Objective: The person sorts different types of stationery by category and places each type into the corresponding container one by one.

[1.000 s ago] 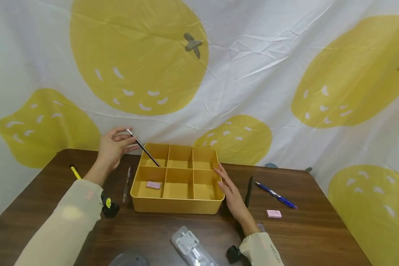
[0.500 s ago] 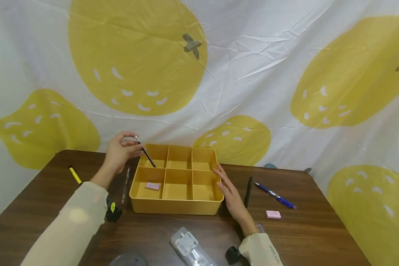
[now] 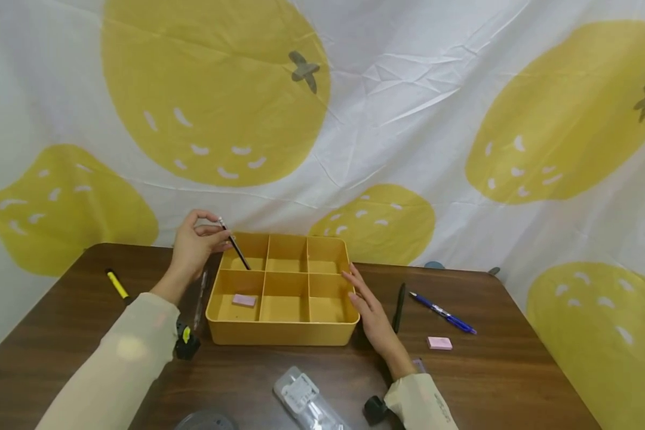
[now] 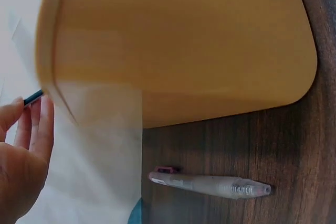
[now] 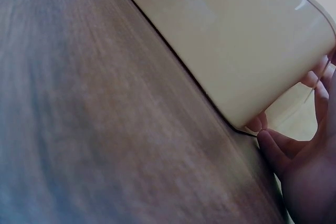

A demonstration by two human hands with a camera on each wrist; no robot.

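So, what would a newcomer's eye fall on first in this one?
Probably the white sheet with big yellow fruit shapes, behind the dark wooden table. Next, the yellow six-compartment box on it, a pink eraser in its near-left compartment. Then the left grip, pinching a dark pencil-like stick that slants down at the far-left compartment, while the right grip rests against the box's right side.
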